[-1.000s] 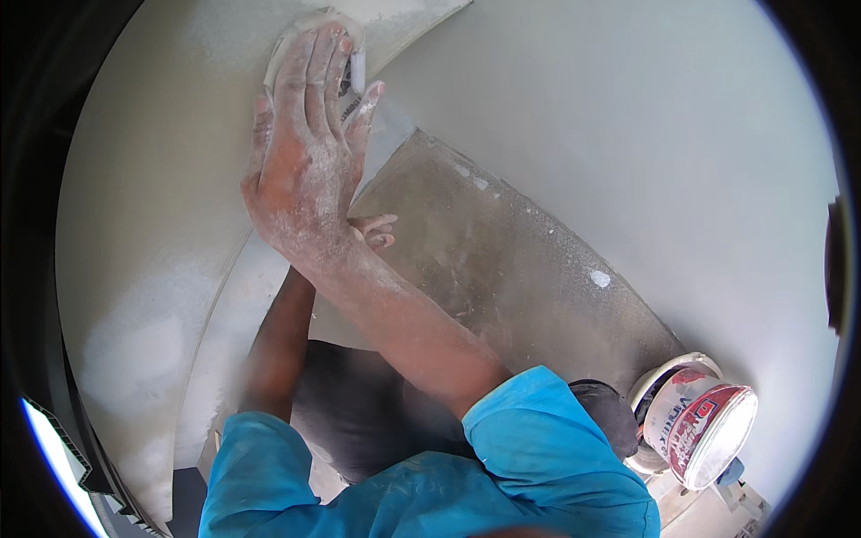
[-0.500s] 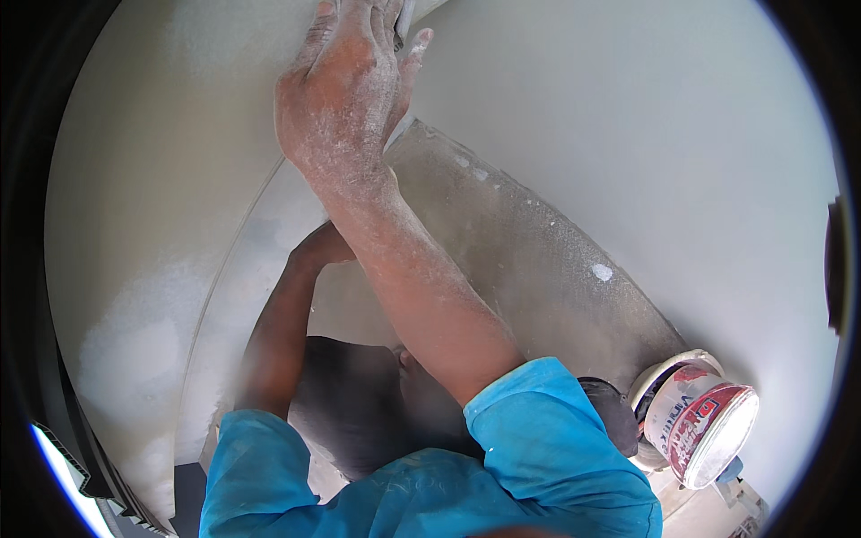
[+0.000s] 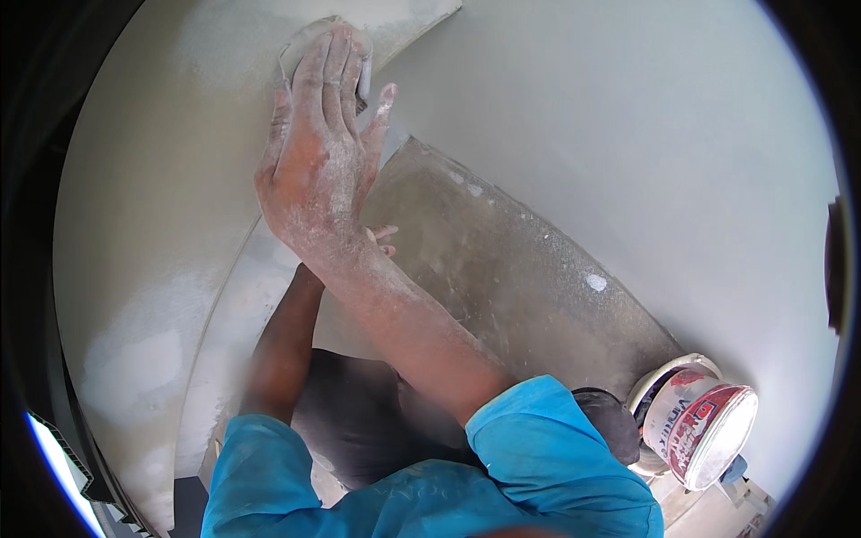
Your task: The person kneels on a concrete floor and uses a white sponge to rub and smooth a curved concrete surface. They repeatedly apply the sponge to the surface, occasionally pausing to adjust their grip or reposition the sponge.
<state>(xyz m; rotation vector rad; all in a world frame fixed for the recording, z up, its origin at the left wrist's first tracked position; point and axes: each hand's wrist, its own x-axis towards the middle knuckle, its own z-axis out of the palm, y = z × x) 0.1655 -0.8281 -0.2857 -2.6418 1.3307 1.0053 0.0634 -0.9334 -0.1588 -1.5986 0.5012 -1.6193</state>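
Pressing flat against the pale wall (image 3: 179, 179), the right hand (image 3: 318, 152) is lying almost fully spread, fingers straight and close together, thumb angled out to the side. Under its fingertips it is pinning a grey sanding pad (image 3: 309, 40) to the plastered surface; the pad is showing only as a curved edge above and beside the fingers, near the top of the view, so the hand is pushing on it rather than curling around it. White dust is coating the back of the hand and the forearm.

The left hand (image 3: 381, 238) is sitting lower down, mostly hidden behind the right wrist. Only a few fingertips are peeking out beside the wrist, so how far it is open, and whether it is touching the wall, cannot be told.

Both arms are coming out of blue sleeves (image 3: 556, 448) at the lower edge. Down on the dusty floor (image 3: 502, 269), a white and red tub (image 3: 700, 430) is lying tipped on its side at the lower right, well apart from both hands.
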